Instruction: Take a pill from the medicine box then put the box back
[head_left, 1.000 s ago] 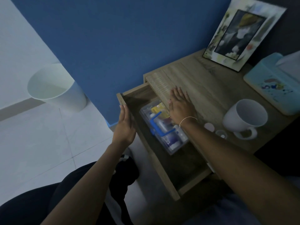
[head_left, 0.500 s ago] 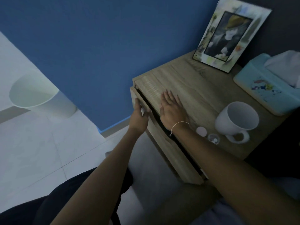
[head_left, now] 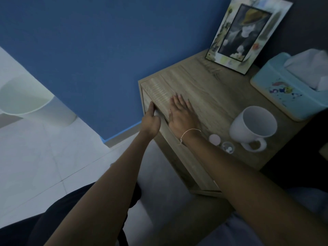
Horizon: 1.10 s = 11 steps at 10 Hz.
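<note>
The drawer front (head_left: 170, 144) sits closed, flush with the front of the wooden nightstand, so the medicine box is out of sight. The left hand (head_left: 150, 121) presses against the drawer's upper edge, index finger stretched along the front near the top corner, the other fingers curled loosely around a small pale knob (head_left: 157, 113); it clamps nothing else. The right hand (head_left: 182, 114) lies flat and open on the tabletop (head_left: 213, 89), palm down, fingers spread toward the left front corner, its thumb at the front edge. A thin pale string circles that wrist.

Just right of the right wrist, close to the front edge, a small round white cap (head_left: 214, 139) lies beside a tiny clear cup (head_left: 228, 147) with what look like white pills in it. A white mug (head_left: 253, 125) stands next to them, handle turned toward the front edge. Farther back on the right a light blue tissue box (head_left: 284, 93) reaches the tabletop's right edge, and a picture frame (head_left: 246, 32) leans at the back against the dark wall.

The middle and left rear of the tabletop are bare wood. Left of the nightstand, the blue wall (head_left: 88, 50) meets pale floor tiles (head_left: 44, 157), where a white bin (head_left: 26, 98) stands well apart from the furniture. Dark-clothed knees fill the lower foreground.
</note>
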Available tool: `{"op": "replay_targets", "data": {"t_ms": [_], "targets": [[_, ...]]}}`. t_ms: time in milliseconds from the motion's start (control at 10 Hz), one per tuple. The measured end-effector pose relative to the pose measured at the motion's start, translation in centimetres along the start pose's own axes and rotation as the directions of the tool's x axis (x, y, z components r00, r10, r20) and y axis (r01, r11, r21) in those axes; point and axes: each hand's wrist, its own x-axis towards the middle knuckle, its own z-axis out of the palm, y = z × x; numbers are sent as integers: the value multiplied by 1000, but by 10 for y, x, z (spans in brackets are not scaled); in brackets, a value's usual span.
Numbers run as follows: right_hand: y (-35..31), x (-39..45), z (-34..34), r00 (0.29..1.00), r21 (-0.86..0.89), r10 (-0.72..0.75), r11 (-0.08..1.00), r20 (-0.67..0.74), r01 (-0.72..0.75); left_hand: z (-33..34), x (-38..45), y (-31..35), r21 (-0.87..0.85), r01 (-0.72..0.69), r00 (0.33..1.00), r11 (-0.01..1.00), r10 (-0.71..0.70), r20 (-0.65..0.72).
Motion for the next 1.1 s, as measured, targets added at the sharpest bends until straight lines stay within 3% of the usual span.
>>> {"op": "replay_targets", "data": {"t_ms": [400, 500, 600, 800, 900, 1000, 1100], "targets": [[1, 0, 1, 1000, 7, 1, 1000, 8, -1, -6, 7, -16, 285, -151, 988, 947, 135, 76], [1, -1, 1, 1000, 10, 9, 1000, 16, -9, -10, 3, -15, 341, -261, 965, 903, 238, 107], [1, -1, 0, 999, 14, 23, 1000, 40, -24, -20, 0, -18, 502, -276, 961, 820, 236, 143], [-5, -4, -13, 981, 2, 52, 999, 186, -53, -58, -36, -14, 700, -281, 957, 657, 248, 151], [-10, 3, -33, 927, 13, 111, 992, 359, -124, -89, -62, -8, 736, -251, 964, 628, 229, 134], [-27, -2, -57, 932, 21, 147, 986, 331, -163, -122, -90, -1, 775, -203, 968, 598, 243, 65], [-53, -16, -72, 959, 20, 48, 998, 279, -56, -153, -117, 13, 787, -139, 960, 601, 276, -42]]}}
